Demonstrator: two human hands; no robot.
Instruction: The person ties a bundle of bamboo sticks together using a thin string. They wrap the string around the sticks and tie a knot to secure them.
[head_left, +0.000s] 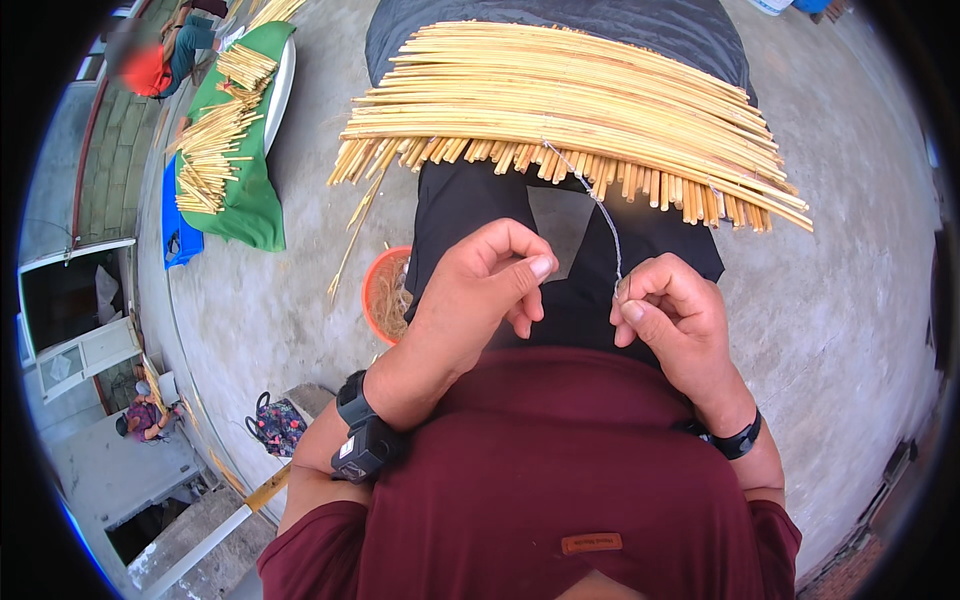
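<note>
My left hand (497, 272) is held above my lap with thumb and forefinger pressed together; what they pinch, if anything, is too small to make out. To its right, my right hand (672, 307) grips the end of a thin pale cord (606, 215) between thumb and fingers. A thin dark sliver like a needle shows at those fingertips. From there the cord runs up to the near edge of a mat of straw-coloured reed stalks (570, 95), which lies in front of me across a dark cloth (560, 14). Cut stalk ends poke out along its near side.
An orange bucket (383, 300) with tangled fibre stands left of my legs. Farther left, bundled stalks (215, 150) lie on a green cloth (262, 205) beside a blue crate (180, 225). A floral bag (277, 425) sits on the floor. Two other people are at the far left.
</note>
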